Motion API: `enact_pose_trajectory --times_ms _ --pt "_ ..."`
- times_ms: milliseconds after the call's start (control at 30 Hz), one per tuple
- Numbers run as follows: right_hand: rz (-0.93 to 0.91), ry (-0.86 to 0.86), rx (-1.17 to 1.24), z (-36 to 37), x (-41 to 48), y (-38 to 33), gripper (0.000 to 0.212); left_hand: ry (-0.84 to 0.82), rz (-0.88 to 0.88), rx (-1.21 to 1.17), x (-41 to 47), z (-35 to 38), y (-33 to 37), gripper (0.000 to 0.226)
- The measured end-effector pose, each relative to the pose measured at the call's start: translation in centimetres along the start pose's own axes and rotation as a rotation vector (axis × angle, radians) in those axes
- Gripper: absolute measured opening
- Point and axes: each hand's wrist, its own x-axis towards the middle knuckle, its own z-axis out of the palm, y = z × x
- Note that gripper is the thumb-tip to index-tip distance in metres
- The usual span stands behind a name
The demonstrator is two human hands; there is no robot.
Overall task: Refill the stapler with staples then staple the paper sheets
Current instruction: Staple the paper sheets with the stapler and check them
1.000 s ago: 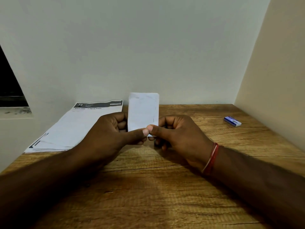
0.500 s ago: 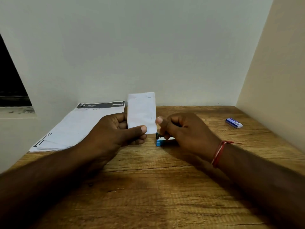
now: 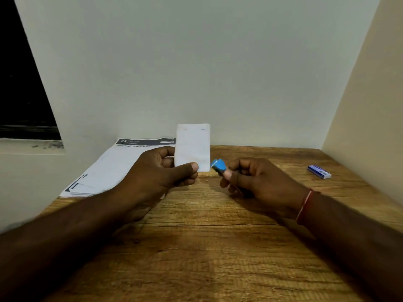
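With the folded paper sheets (image 3: 193, 147) pinched upright in the left hand (image 3: 161, 171) over the table (image 3: 218, 247) middle and the blue stapler (image 3: 218, 165) clasped in the right hand (image 3: 259, 177) just beside their lower corner, that corner should be fed squarely into the stapler's mouth before squeezing, while the staple box (image 3: 319, 171) near the right edge is seen closed, contents hidden.

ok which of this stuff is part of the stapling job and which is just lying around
Part of the job:
- folded sheets, upright in the left hand, two staples along the top edge
- blue stapler, in the right hand
- staple box, on the table, far right

Lying about:
- printed stack, flat at the left, untouched
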Motion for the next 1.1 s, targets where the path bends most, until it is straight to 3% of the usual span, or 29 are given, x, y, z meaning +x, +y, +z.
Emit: enact_pose_trajectory --times_ms 67,133,200,367,700,867,1100 --pt "0.048 -0.082 0.292 0.4 -0.3 -0.2 0.030 -0.006 0.037 0.089 -0.1 -0.2 -0.1 0.038" --pt "0.059 -0.151 0.339 0.7 -0.4 -0.1 0.047 -0.012 0.062 0.157 -0.3 -0.3 -0.1 0.036" --pt "0.044 -0.180 0.336 0.8 -0.3 0.1 0.051 -0.011 0.079 0.207 -0.3 -0.3 -0.2 0.036" --pt "-0.013 -0.157 0.279 0.9 0.2 0.7 0.029 -0.005 0.079 0.218 -0.2 -0.2 -0.5 0.038" --pt "-0.055 -0.116 0.138 1.1 -0.5 0.2 0.030 -0.028 0.157 0.263 -0.9 0.2 0.2 0.026" --pt "-0.103 -0.065 0.022 1.5 -0.7 -0.1 0.012 -0.050 0.183 0.279 -1.3 0.4 0.5 0.024" --pt "-0.147 0.008 -0.076 1.7 -0.7 -0.2 0.014 -0.063 0.192 0.299 -1.6 0.6 0.6 0.025"
